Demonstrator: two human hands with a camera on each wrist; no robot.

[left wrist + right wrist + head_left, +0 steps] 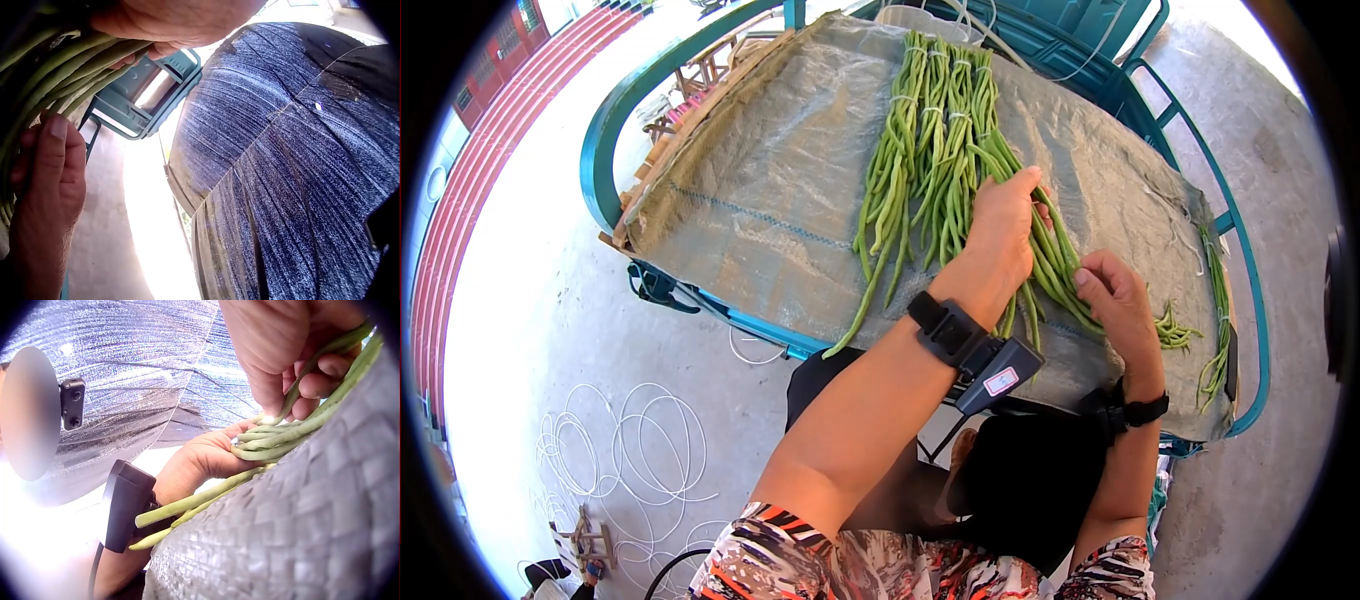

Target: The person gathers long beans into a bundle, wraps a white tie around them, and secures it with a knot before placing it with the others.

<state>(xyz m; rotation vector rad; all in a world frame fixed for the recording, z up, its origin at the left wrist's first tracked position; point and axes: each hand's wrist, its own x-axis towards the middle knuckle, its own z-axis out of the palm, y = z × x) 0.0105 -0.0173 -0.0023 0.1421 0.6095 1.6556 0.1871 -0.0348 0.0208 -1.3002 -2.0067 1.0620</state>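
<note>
You are gripping a bunch of long green beans [1055, 262] with your left hand [1003, 228], right of centre in the head view. Your left fingers are curling round the stems, with the thumb lying along the upper side of the bunch. Your right hand [1122, 305] is working just below and to the right, its thumb and fingers pinching a few strands at the bunch's side; in the right wrist view those fingers are bending closely around the beans.

The upper end of the bunch is touching the tied bundles [935, 150], which are lying side by side at upper centre with pale ties around them. All of these are resting on a grey woven sheet [800, 130] that is covering the cart bed. Some short bean pieces [1174, 332] are lying just right of your right hand, and a thinner bundle [1216, 300] is lying near the sheet's right edge. A teal rail [1248, 290] is curving around that side. White cord [640, 440] is lying in loops on the ground at lower left, above a small wooden stool [585, 540].
</note>
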